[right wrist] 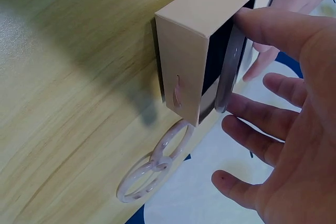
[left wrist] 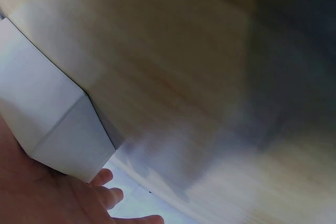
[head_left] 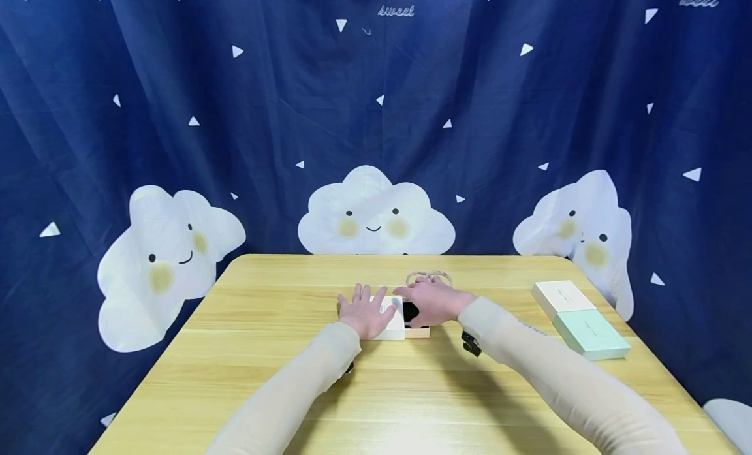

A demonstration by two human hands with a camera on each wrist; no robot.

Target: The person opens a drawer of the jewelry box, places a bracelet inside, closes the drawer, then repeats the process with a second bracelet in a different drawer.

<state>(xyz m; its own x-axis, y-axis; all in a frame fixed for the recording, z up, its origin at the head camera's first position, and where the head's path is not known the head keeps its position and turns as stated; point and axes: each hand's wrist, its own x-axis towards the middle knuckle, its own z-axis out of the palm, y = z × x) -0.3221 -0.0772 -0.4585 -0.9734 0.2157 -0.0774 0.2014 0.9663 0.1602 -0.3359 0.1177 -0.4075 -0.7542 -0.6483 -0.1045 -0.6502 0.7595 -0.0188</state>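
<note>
A drawer-style box lies on the table; its white sleeve is under my left hand, whose fingers are spread and straight. In the left wrist view the palm is against the white sleeve. The pale pink drawer, with a dark lining, sticks partly out of the sleeve toward the right. My right hand pinches a pale bangle between thumb and fingers at the drawer's opening. Two more pale, marbled bangles lie overlapping on the table just beyond the box.
Over on the right of the wooden table sit a white box and a mint green box, side by side. A dark blue curtain with clouds and triangles hangs behind the table's far edge.
</note>
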